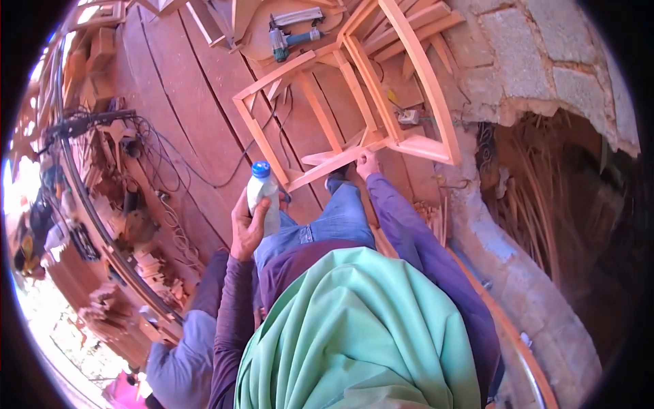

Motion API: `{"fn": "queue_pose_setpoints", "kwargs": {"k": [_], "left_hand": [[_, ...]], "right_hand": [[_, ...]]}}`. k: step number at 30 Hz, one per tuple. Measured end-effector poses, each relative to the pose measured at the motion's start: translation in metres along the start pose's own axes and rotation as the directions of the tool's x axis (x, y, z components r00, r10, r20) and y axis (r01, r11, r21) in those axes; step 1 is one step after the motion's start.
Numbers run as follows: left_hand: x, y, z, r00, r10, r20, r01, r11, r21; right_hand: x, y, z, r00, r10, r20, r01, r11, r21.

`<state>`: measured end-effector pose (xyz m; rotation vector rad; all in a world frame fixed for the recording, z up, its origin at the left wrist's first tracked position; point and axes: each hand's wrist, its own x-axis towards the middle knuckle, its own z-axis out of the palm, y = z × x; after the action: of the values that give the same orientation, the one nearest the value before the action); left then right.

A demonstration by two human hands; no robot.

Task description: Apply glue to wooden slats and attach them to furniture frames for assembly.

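Note:
My left hand (246, 230) is wrapped round a clear plastic bottle (271, 219) with a pale label and a blue cap. The bottle stands nearly upright in front of my left thigh, its cap on. Ahead of me a bare wooden chair frame (327, 165) rests on the reddish floor, tilted, with its long back part reaching up to the right. At the near rail of that frame my right hand (368, 165) is closed on the wood. Some of its fingertips are hidden.
A blue-green nail gun (289, 37) lies beyond the frame among wooden parts. Black cables (225, 183) cross the floor at left, near piled offcuts (112, 303). A white socket box (409, 116) and a broken stone wall (524, 58) are at right. Another person's sleeve (184, 368) shows at lower left.

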<state>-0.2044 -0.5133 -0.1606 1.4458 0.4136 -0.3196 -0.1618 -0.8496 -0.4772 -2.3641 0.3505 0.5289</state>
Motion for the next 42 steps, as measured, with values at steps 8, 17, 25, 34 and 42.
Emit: {"fn": "queue_pose_setpoints", "kwargs": {"k": [8, 17, 25, 34, 42], "left_hand": [[-0.012, -0.07, 0.018, 0.995, 0.044, -0.085, -0.057, 0.986, -0.156], [0.039, -0.161, -0.008, 0.996, -0.021, -0.085, 0.007, 0.987, -0.159], [0.044, -0.197, 0.014, 0.973, -0.083, -0.215, 0.029, 0.97, -0.243], [0.024, -0.01, 0.037, 0.979, 0.161, -0.121, -0.094, 0.897, 0.432], [-0.019, 0.168, 0.055, 0.959, 0.139, 0.247, -0.284, 0.458, 0.842]], "right_hand": [[0.031, -0.002, -0.028, 0.925, -0.377, 0.047, 0.373, 0.879, -0.297], [0.191, -0.018, 0.004, 0.921, -0.307, -0.238, 0.16, 0.858, -0.488], [0.239, -0.027, 0.008, 0.961, -0.076, -0.266, -0.072, 0.858, -0.508], [0.054, -0.142, -0.101, 0.772, -0.463, 0.436, -0.195, 0.482, 0.855], [-0.058, -0.215, -0.16, 0.45, -0.76, 0.469, -0.491, 0.229, 0.841]]}}
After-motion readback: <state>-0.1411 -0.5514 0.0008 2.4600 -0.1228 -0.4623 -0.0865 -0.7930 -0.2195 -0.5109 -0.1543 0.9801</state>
